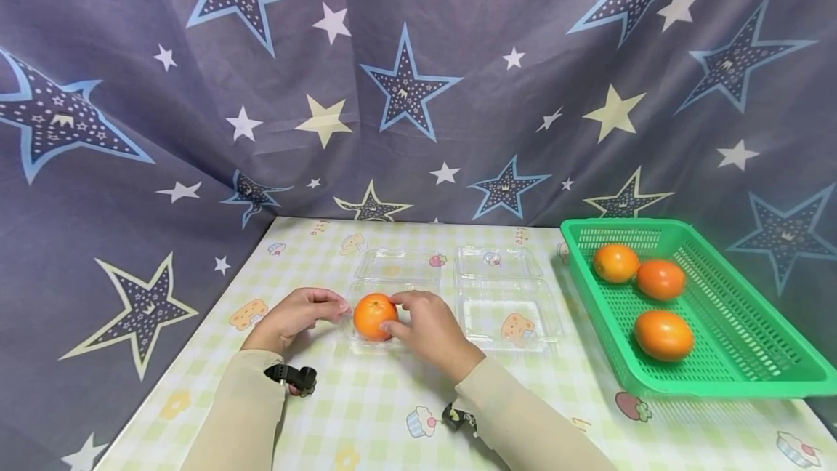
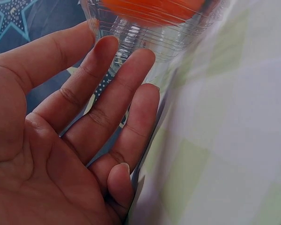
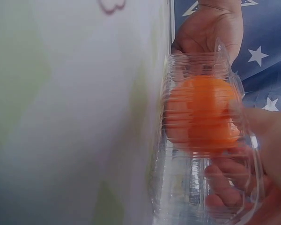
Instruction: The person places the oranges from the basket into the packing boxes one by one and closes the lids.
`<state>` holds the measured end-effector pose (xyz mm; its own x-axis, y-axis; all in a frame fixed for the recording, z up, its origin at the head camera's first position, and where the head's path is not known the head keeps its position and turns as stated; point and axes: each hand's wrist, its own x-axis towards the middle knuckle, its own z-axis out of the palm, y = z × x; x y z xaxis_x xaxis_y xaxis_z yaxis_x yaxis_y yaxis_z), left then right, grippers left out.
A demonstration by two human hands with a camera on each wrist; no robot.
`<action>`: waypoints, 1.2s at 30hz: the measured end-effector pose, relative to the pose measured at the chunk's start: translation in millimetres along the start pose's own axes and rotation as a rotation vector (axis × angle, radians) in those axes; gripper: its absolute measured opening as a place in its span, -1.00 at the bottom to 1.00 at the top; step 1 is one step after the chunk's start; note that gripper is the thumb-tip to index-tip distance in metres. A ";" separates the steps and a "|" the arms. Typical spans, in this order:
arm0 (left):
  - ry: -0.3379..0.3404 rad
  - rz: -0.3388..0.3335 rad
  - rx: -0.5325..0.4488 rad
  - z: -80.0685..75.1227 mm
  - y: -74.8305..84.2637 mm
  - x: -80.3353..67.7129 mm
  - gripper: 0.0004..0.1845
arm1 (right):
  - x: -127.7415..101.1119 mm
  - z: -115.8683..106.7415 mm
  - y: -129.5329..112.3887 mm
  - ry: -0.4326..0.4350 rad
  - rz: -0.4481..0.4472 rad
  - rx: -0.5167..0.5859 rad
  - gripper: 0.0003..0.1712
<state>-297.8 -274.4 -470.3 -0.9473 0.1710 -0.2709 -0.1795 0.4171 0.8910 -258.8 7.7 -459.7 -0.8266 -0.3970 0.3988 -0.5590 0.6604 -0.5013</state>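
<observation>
An orange (image 1: 374, 317) sits in the left clear plastic clamshell box (image 1: 400, 349), whose lid lies folded back behind it. My right hand (image 1: 431, 329) grips the orange from the right, thumb in front and fingers behind. At the box's left side, my left hand (image 1: 302, 315) pinches the rim between thumb and index finger; its other fingers hang loosely curled in the left wrist view. Through the ribbed wall in the right wrist view, the orange (image 3: 201, 115) shows at the box's far end, with right fingers (image 3: 225, 180) behind the plastic.
A second clear clamshell box (image 1: 549, 311) stands open on the right. Farther right, a green basket (image 1: 726, 387) holds three oranges (image 1: 663, 335). A checked cloth (image 1: 366, 413) covers the table, and a star-patterned curtain (image 1: 418, 166) hangs behind and to the left.
</observation>
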 end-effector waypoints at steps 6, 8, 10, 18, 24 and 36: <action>0.006 0.004 0.004 0.2 -0.4 0.8 -0.60 | 0.9 0.8 1.3 -0.026 -0.018 0.012 -0.54; 0.006 0.006 0.000 0.3 -0.2 0.7 -0.61 | 1.2 1.3 1.5 -0.028 -0.021 0.011 -0.54; 0.005 0.008 -0.001 0.5 -0.5 0.9 -0.61 | 1.6 2.1 1.7 -0.031 -0.025 0.008 -0.54; 0.002 0.014 -0.006 -0.4 -1.0 1.1 -0.60 | 0.6 1.9 1.7 -0.040 -0.042 -0.021 -0.52; -0.003 0.021 0.003 0.1 1.8 -0.6 -0.59 | 0.5 -0.5 0.8 -0.042 -0.038 -0.031 -0.52; -0.004 0.017 -0.003 -0.5 2.1 -1.4 -0.61 | 0.7 -2.0 0.3 -0.047 -0.029 -0.008 -0.52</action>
<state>-297.0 -274.2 -467.9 -0.9492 0.1817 -0.2570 -0.1640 0.4112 0.8967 -259.4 8.9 -458.0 -0.8125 -0.4456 0.3760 -0.5822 0.6534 -0.4838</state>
